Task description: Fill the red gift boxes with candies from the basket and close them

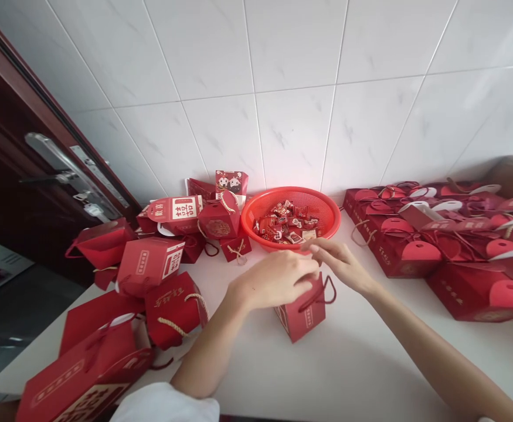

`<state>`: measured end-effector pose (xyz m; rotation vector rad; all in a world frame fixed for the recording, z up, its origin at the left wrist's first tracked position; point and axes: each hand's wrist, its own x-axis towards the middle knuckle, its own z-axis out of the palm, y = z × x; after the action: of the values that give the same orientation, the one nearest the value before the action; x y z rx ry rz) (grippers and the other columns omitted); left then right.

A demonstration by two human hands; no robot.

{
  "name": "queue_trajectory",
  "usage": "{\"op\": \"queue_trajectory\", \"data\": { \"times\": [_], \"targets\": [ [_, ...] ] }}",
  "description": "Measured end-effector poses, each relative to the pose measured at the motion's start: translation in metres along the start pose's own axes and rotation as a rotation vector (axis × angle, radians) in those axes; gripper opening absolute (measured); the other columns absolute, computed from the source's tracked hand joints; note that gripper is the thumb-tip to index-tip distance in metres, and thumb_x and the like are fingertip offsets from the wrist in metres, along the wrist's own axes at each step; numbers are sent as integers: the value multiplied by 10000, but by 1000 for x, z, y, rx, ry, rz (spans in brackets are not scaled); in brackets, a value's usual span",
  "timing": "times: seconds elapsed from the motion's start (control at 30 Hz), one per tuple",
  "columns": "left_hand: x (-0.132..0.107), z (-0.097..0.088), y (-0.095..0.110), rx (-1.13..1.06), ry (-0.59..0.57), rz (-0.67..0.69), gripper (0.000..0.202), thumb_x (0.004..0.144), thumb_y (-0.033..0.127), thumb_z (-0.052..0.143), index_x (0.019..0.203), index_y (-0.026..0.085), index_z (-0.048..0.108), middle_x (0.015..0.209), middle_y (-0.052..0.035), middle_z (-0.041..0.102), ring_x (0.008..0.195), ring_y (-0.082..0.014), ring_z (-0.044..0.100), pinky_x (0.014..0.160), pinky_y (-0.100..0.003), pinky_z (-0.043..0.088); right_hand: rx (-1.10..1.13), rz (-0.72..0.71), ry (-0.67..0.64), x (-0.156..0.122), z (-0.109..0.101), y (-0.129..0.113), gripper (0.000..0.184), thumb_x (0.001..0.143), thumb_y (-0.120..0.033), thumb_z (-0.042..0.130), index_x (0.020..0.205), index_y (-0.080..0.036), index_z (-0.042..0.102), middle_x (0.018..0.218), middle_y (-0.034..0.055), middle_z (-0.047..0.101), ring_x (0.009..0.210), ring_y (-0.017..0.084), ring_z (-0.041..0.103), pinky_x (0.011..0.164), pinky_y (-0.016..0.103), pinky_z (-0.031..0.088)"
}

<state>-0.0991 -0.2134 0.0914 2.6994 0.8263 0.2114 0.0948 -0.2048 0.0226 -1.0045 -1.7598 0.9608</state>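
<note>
A small red gift box with dark red cord handles stands on the white table in front of me. My left hand reaches over its top from the left, fingers curled closed. They cover the upper part of the box, and what they grip cannot be made out. From the right, my right hand meets it above the box, fingertips drawn together in a pinch; anything between them is hidden. Just behind both hands, a red plastic basket holds many small wrapped candies.
Red gift boxes with cord handles lie piled along the table's left side. Rows of red boxes with rounded top flaps stand at the right. White tiles rise behind the table; a dark door is at the left.
</note>
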Motion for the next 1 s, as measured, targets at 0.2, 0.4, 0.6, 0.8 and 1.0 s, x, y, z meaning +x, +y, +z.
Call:
{"op": "queue_trajectory", "data": {
  "times": [0.2,0.4,0.6,0.8,1.0],
  "targets": [
    [-4,-10,-5,-235,-64,-16,236,998,223,428,1073,215,651,939,-5,713,834,-162,664,741,-269,456,-90,-122,-132,-14,-3,-2,300,929,-466,605,955,-204,748,1022,86,701,851,176,655,725,290,550],
    [-12,-16,-17,-213,-85,-104,102,836,311,679,884,259,752,1137,-20,632,984,-208,640,872,-309,465,-223,-160,-241,-26,-3,-30,117,906,-306,672,943,-238,758,1206,79,653,1019,198,656,900,347,548],
    [-8,-11,-16,-228,-267,-174,182,746,316,749,926,310,778,1206,-25,547,1078,-246,600,866,-307,471,-494,-162,-353,-41,-8,-44,202,946,-321,612,903,-278,804,1385,73,592,1232,281,589,942,383,528],
    [-7,-7,-25,-169,-334,-262,777,638,466,810,1369,382,557,1204,-27,614,1150,-302,574,863,-312,460,-609,92,-306,-53,-28,-37,582,846,-509,694,1397,-377,563,1539,71,455,1144,301,650,804,345,564],
    [-3,-5,-29,-136,-372,-435,933,532,549,825,1364,279,499,1283,-77,637,1136,-340,607,788,-319,474,-521,316,-305,-55,-50,-1,912,746,-573,751,1535,-296,387,1276,128,651,1011,271,676,774,333,570]
  ]
}}
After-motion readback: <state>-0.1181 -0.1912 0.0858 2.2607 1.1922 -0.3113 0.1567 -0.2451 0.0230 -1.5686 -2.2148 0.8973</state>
